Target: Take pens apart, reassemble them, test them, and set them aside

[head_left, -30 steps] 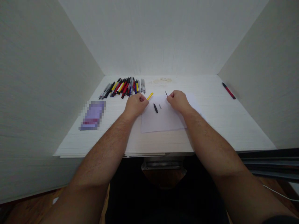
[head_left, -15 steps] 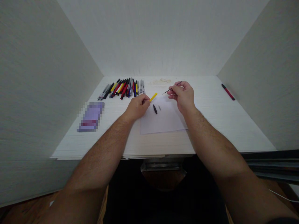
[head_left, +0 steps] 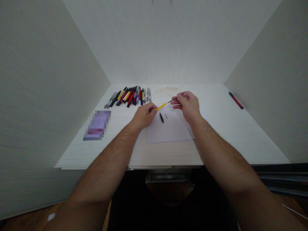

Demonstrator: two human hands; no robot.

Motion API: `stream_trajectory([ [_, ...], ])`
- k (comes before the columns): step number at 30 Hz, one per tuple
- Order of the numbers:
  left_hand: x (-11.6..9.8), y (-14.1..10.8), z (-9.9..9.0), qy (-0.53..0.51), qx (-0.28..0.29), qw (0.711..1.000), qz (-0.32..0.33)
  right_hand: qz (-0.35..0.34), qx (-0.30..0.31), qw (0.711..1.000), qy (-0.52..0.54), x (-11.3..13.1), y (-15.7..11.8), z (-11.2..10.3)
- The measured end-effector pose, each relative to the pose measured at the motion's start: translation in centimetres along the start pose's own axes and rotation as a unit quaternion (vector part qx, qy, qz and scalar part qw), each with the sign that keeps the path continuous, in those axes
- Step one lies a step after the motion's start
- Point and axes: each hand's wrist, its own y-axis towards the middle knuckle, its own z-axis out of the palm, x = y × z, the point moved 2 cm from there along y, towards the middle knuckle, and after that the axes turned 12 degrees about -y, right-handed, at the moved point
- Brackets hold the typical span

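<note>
Between the thumb and fingers of my left hand is a yellow pen barrel, tilted up to the right. My right hand pinches a thin dark ink refill, whose tip points at the barrel's open end and looks very close to it; whether they touch I cannot tell. Below the barrel, a black pen tip piece and a small grey spring lie on a white sheet of paper.
A row of several pens in mixed colours lies at the back left. A purple, blurred flat object is at the left. One red and black pen lies at the far right. Walls enclose the white table on three sides.
The refill tip and the yellow barrel have come together, with the gap between them almost closed. The whole view has shifted slightly, so the table appears lower.
</note>
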Motion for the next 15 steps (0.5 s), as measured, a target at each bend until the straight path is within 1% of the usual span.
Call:
stream_trajectory([
  [4, 0.2, -0.01, 0.05, -0.017, -0.009, 1.0, 0.013, 0.008, 0.044, 0.999, 0.023, -0.1, -0.16, 0.14],
  [7, 0.32, -0.07, 0.09, -0.03, -0.018, 0.999, 0.025, 0.031, 0.065, 0.996, 0.057, -0.32, -0.17, 0.16],
  [11, 0.3, -0.13, 0.06, -0.035, -0.017, 0.999, 0.028, 0.053, 0.073, 0.99, 0.107, -0.48, -0.15, 0.1],
  [15, 0.13, -0.14, -0.01, -0.023, -0.019, 0.999, 0.035, 0.055, 0.071, 0.989, 0.113, -0.51, -0.15, 0.1],
])
